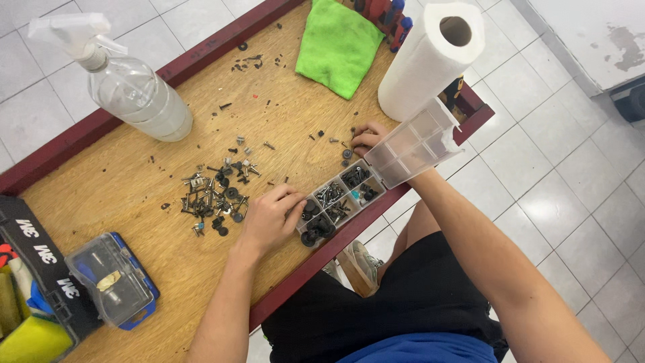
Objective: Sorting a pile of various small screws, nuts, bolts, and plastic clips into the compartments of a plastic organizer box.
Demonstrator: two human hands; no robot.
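Risk first, judged from the layout: compartment box (339,198) perched right on the near red rim of the bench (134,168), clear lid (413,144) flung open and hanging out past that rim. Could tip or slide off under a downward press from either hand, spilling sorted screws and black caps to the tiled floor. Could also mix kinds, since the compartments look full and lie close together; a careless drop lands in the wrong cell. Tiny parts easily flicked away by a sleeve or wrist.

Left hand (269,218): at the box's left end, touching its outer compartments. Grip narrow, thumb and fingertips drawn together as if pinching; cannot tell whether anything sits between them, too small to see.

Right hand (366,138): just beyond the box's far side, beside the lid hinge, fingertips curled down onto the bench among a few loose dark bits. Cannot tell how far the grip is open, nor whether it holds a piece.

Left of the box, near it: scattered pile of screws and small parts (215,195). Farther left and beyond: spray bottle (138,91). Beyond the box: green cloth (339,44) and paper towel roll (430,57). Well to the left, nearer the person: small clear case (114,279).
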